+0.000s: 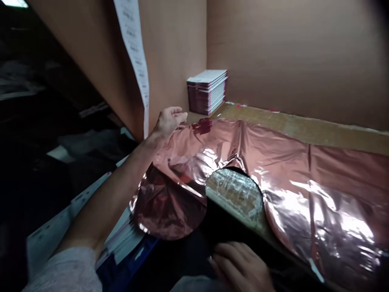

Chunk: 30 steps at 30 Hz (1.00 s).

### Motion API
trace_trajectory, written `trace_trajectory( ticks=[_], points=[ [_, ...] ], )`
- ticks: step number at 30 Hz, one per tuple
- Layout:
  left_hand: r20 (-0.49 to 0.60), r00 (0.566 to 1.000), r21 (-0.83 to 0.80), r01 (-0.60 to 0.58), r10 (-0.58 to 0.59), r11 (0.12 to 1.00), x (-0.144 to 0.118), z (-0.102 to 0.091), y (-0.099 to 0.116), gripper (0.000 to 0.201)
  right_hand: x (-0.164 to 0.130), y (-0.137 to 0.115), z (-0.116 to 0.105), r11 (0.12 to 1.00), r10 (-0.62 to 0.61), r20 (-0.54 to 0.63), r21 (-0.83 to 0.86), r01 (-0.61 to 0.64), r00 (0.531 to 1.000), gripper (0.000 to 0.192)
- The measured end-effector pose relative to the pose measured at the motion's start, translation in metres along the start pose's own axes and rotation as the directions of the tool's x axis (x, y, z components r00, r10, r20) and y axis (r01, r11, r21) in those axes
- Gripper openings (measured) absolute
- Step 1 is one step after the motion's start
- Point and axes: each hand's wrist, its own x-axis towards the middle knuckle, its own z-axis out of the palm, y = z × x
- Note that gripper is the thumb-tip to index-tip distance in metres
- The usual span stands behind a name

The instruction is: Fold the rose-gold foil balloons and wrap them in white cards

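right now our left hand (169, 120) rests with fingers loosely spread and slightly curled on the far left corner of the rose-gold foil sheet (304, 178), palm down; it touches the foil but we cannot tell whether it grips it. the foil sheet lies crinkled across the cardboard work surface (319, 129), with a round lobe (168, 205) drooping over the near edge and a curved gap showing a bare patch beneath. our right hand (240, 265) sits below the foil's near edge, fingers relaxed and partly curled, holding nothing that we can see. beyond the foil, in the corner of the cardboard walls (288, 52), stands a stack of white and dark red booklets (207, 91). left of the foil a long paper strip (136, 61) hangs down the wall.
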Motion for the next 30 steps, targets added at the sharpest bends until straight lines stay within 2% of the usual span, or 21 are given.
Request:
trace_trajectory(
  ticks=[2,3,6,8,11,13,14,15,16,17,18,19,20,21,23,25,26,28,30],
  points=[
    [0.008,1.0,0.06,0.004,-0.004,0.998,-0.067,-0.04,-0.012,0.029,0.012,-0.02,0.048,0.982,-0.18,0.137,0.08,0.17,0.974,0.017],
    [-0.016,1.0,0.081,0.025,-0.024,0.996,-0.1,-0.059,-0.017,0.03,0.017,-0.028,0.071,0.973,-0.23,0.156,0.063,0.223,0.961,0.02],
    [-0.14,0.984,0.119,0.124,-0.107,0.985,-0.186,-0.109,-0.033,0.035,0.026,-0.045,0.125,0.951,-0.262,0.204,-0.109,0.288,0.943,0.039],
    [-0.197,0.966,0.117,0.192,-0.167,0.974,-0.227,-0.132,-0.042,0.039,0.03,-0.047,0.144,0.934,-0.224,0.24,-0.223,0.279,0.944,0.045],
    [-0.241,0.948,0.1,0.236,-0.207,0.967,-0.265,-0.152,-0.052,0.04,0.042,-0.043,0.145,0.939,-0.164,0.385,-0.222,0.264,0.908,0.037],
    [-0.272,0.94,0.084,0.234,-0.204,0.969,-0.277,-0.156,-0.057,0.039,0.058,-0.039,0.136,0.962,-0.115,0.487,-0.164,0.22,0.866,0.022],
    [-0.284,0.938,0.074,0.228,-0.198,0.971,-0.28,-0.155,-0.06,0.038,0.068,-0.038,0.13,0.978,-0.064,0.519,-0.138,0.157,0.853,0.013],
    [-0.299,0.936,0.068,0.216,-0.186,0.974,-0.283,-0.154,-0.062,0.037,0.079,-0.036,0.125,0.992,0.016,0.543,-0.115,0.056,0.84,0.004],
    [-0.315,0.935,0.076,0.198,-0.165,0.977,-0.285,-0.151,-0.063,0.034,0.09,-0.033,0.119,0.994,0.108,0.575,-0.081,-0.075,0.811,0.008],
    [-0.334,0.934,0.109,0.171,-0.126,0.979,-0.287,-0.148,-0.065,0.031,0.101,-0.03,0.114,0.973,0.194,0.624,-0.026,-0.228,0.757,0.016],
    [-0.354,0.933,0.18,0.132,-0.061,0.975,-0.289,-0.144,-0.066,0.028,0.113,-0.027,0.11,0.922,0.254,0.688,0.042,-0.386,0.68,0.024],
    [-0.359,0.933,0.286,0.075,0.035,0.955,-0.291,-0.14,-0.067,0.024,0.123,-0.023,0.106,0.851,0.27,0.747,0.11,-0.514,0.608,0.029],
    [-0.328,0.932,0.414,-0.007,0.157,0.91,-0.294,-0.135,-0.069,0.02,0.134,-0.019,0.103,0.791,0.249,0.785,0.173,-0.586,0.567,0.033],
    [-0.245,0.927,0.539,-0.113,0.284,0.834,-0.296,-0.13,-0.07,0.018,0.144,-0.015,0.099,0.76,0.216,0.797,0.225,-0.61,0.564,0.034],
    [0.042,0.887,0.699,-0.356,0.46,0.621,-0.301,-0.12,-0.075,0.021,0.164,-0.01,0.093,0.783,0.173,0.76,0.279,-0.556,0.626,0.031],
    [0.311,0.831,0.733,-0.518,0.461,0.441,-0.307,-0.111,-0.083,0.028,0.183,-0.008,0.088,0.847,0.147,0.72,0.263,-0.463,0.679,0.027],
    [0.388,0.822,0.746,-0.546,0.418,0.381,-0.311,-0.108,-0.088,0.033,0.193,-0.008,0.087,0.872,0.138,0.711,0.243,-0.424,0.69,0.027],
    [0.424,0.852,0.805,-0.51,0.306,0.305,-0.322,-0.104,-0.103,0.043,0.213,-0.004,0.084,0.903,0.131,0.706,0.205,-0.377,0.696,0.032],
    [0.379,0.906,0.869,-0.418,0.186,0.265,-0.335,-0.106,-0.117,0.048,0.232,0.008,0.078,0.908,0.174,0.662,0.179,-0.379,0.729,0.039]
  ],
)
